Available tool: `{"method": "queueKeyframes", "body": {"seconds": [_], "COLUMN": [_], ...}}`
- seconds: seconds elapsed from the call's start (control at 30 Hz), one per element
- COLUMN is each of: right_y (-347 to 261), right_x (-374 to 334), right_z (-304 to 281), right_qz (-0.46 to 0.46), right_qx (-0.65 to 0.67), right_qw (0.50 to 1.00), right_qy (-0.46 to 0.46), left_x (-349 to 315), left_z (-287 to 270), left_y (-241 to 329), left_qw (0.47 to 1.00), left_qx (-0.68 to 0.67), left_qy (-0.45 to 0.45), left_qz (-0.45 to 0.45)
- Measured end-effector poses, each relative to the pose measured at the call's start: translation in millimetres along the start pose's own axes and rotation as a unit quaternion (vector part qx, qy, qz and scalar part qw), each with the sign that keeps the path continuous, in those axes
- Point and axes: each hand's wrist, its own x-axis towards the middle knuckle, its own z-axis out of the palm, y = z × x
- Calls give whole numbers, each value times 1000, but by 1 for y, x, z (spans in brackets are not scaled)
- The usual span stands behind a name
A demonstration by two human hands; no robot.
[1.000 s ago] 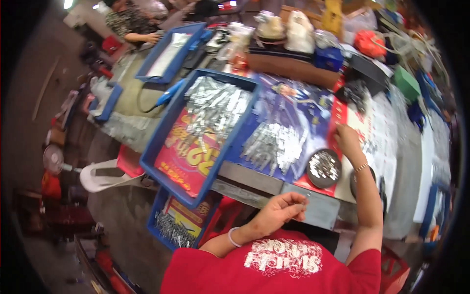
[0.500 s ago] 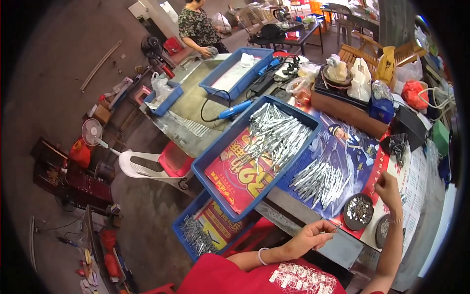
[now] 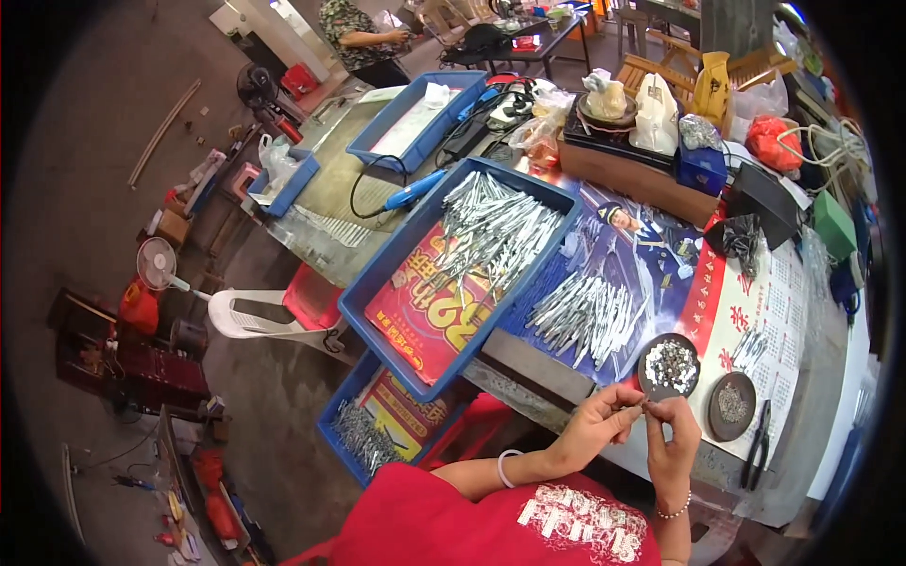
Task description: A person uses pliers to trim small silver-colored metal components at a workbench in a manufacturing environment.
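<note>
In front of my chest the two hands meet fingertip to fingertip. My left hand point(image 3: 600, 426) pinches with thumb and forefinger against my right hand point(image 3: 672, 440), which is closed the same way. Something tiny sits between the fingertips, too small to name. Just beyond the hands stands a dark round dish point(image 3: 695, 379) of small silvery pieces. A smaller dark dish point(image 3: 729, 433) with finer metal bits is to its right, and dark-handled pliers point(image 3: 757, 448) lie beside that. Farther off, a pile of thin silvery metal rods point(image 3: 587, 319) is spread on the blue poster.
A blue tray point(image 3: 481, 335) heaped with similar rods stands left of the pile, above a lower blue tray point(image 3: 330, 429). A blue corded tool point(image 3: 413, 191) lies behind it. Boxes and bags line the back right, near a cardboard box point(image 3: 637, 176). Another person point(image 3: 363, 42) stands far back.
My right hand has come down and left from beside the dishes to join my left hand. The pliers and the smaller dish are now uncovered. My view has shifted slightly.
</note>
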Motion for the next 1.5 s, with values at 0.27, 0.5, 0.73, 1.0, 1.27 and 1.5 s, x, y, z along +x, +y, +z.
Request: {"method": "queueKeyframes", "body": {"seconds": [0.27,0.5,0.73,1.0,1.27,1.5], "right_y": [4,10,5,1,-2,2], "right_x": [-17,-33,-24,-19,-29,-31], "right_z": [11,1,5,14,14,14], "right_qz": [-116,137,35,0,6,18], "right_qx": [-92,134,27,28,25,87], "right_qw": [981,972,993,989,986,982], "right_qy": [126,135,113,144,162,165], "left_x": [-8,-7,0,-4,-12,-14], "left_z": [10,14,11,11,13,16], "left_y": [5,-3,-6,-11,-12,-6], "left_qw": [1000,999,999,995,994,997], "left_qx": [-1,-18,-33,-87,-94,-38], "left_qy": [22,-8,26,-17,-48,-58], "left_qz": [-18,-48,-17,-42,-20,23]}}
